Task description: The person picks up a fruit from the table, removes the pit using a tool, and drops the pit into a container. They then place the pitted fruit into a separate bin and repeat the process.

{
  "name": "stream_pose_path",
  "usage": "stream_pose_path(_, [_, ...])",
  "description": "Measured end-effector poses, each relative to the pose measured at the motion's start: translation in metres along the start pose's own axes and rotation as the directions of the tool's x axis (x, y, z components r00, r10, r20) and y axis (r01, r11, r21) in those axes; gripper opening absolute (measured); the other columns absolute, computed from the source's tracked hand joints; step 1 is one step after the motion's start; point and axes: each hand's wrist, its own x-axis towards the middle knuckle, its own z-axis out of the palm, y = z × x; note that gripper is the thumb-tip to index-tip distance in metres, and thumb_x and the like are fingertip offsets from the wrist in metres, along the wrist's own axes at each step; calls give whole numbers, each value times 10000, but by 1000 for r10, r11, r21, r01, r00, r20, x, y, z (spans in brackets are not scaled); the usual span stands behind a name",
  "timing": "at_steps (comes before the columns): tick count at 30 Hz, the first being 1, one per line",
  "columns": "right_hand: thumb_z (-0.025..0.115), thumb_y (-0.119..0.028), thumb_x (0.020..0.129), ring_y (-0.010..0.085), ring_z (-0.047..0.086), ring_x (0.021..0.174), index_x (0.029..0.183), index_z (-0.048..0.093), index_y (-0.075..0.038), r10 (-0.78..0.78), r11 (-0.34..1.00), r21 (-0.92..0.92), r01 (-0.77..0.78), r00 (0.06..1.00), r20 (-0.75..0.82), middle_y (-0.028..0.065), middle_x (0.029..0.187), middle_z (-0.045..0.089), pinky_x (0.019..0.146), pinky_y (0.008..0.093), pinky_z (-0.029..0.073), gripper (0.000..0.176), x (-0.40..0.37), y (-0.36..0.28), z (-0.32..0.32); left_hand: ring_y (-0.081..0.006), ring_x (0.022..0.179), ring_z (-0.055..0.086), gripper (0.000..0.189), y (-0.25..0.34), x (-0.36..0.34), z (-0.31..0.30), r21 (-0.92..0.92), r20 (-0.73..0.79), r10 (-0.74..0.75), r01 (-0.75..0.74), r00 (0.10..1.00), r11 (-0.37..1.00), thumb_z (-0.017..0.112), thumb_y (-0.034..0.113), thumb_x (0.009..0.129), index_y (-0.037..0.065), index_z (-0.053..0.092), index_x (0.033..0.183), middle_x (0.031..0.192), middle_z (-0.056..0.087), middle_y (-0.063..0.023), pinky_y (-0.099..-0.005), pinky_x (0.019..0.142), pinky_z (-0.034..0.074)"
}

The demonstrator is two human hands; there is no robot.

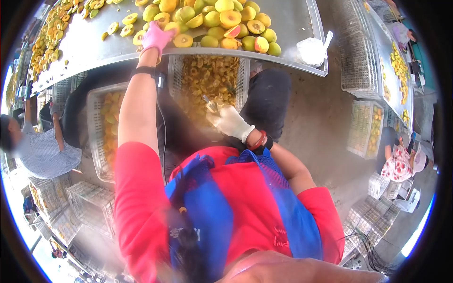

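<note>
My left hand [156,38], in a pink glove, reaches over the near edge of a metal table [292,28]. Its thumb and fingers are apart among halved yellow-green peaches [183,40]; its fingertips are partly hidden against the fruit. A pile of whole and cut peaches [230,19] lies just right of it. Low before my lap, my right hand [230,121] wears a white glove. Its fingers are closed round a small tool [211,104], blurred, perhaps a short knife. Beneath the table edge, near that hand, a white crate [241,78] holds many cut yellow pieces.
Another white crate with fruit [96,137] stands left of my legs. A white plastic bag [311,51] lies at the table's right corner. Stacked crates [358,61] line the right side. Co-workers sit left [45,146] and right [398,162].
</note>
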Motion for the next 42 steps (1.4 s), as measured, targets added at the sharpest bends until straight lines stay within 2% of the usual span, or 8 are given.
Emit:
stream_pose_path(5, [677, -146, 872, 254, 609, 680, 1025, 572, -37, 48, 989, 145, -7, 957, -285, 123, 772, 617, 648, 385, 482, 215, -6, -39, -15, -322, 1152, 604, 750, 6, -39, -28, -520, 110, 44, 20, 993, 854, 728, 442, 788, 8, 519, 1363, 1189, 656, -181, -400, 999, 455])
stream_pose_path(7, [712, -130, 848, 252, 607, 646, 1028, 568, -53, -127, 981, 79, 179, 888, -443, 104, 752, 614, 623, 373, 488, 244, -2, -45, -20, -240, 1009, 663, 434, 6, -54, -24, -893, 77, 66, 39, 995, 448, 689, 268, 888, -10, 596, 1208, 1119, 685, -122, -321, 884, 506])
stream_pose_path(10, [764, -90, 799, 290, 625, 644, 1068, 555, -58, -357, 927, -122, 354, 737, -574, 108, 757, 618, 611, 362, 509, 342, 7, -78, -34, -240, 933, 669, 379, 35, -135, -62, -965, 254, 300, 260, 920, 20, 668, 208, 903, -20, 590, 1197, 1102, 686, -121, -306, 812, 534])
stream_pose_path(17, [766, -77, 778, 377, 679, 778, 1115, 531, -16, -412, 904, -215, 369, 616, -672, 168, 874, 673, 679, 396, 545, 415, 15, -105, -29, -204, 1092, 613, 548, 70, -231, -55, -930, -113, 237, -187, 965, 318, 474, 515, 1004, 65, 542, 1309, 1212, 607, -85, -285, 856, 518])
stream_pose_path(24, [744, -47, 771, 377, 671, 751, 1089, 524, -18, -404, 901, -160, 403, 647, -647, 173, 839, 659, 667, 399, 538, 388, -9, -99, -27, -187, 1076, 612, 693, 99, -265, -78, -997, 14, 23, 12, 1000, 79, 404, 643, 979, 54, 533, 1320, 1202, 611, -79, -290, 871, 508])
stream_pose_path(31, [737, -41, 773, 377, 670, 746, 1072, 537, -31, -437, 894, -249, 371, 608, -663, 162, 831, 661, 661, 402, 538, 360, -4, -99, -22, -143, 983, 617, 606, 96, -273, -66, -956, -119, 58, -130, 991, 263, 391, 596, 991, 93, 563, 1283, 1156, 628, -49, -228, 774, 479])
stream_pose_path(39, [699, -47, 784, 399, 661, 744, 1022, 570, -36, -419, 890, -196, 412, 569, -708, 156, 799, 649, 636, 410, 533, 271, -25, -99, -25, -131, 976, 579, 634, 101, -277, -82, -976, 17, -180, 55, 984, 211, 332, 594, 1003, 67, 599, 1231, 1083, 636, -15, -247, 812, 444])
stream_pose_path(42, [662, -82, 787, 417, 648, 726, 1026, 567, -46, -494, 841, -449, 302, 766, -412, 165, 794, 648, 631, 454, 526, 260, -14, -59, -35, -143, 1001, 586, 665, 72, -262, -67, -970, -136, -51, -122, 989, 212, 325, 604, 1004, 39, 603, 1217, 1093, 647, -34, -275, 851, 463])
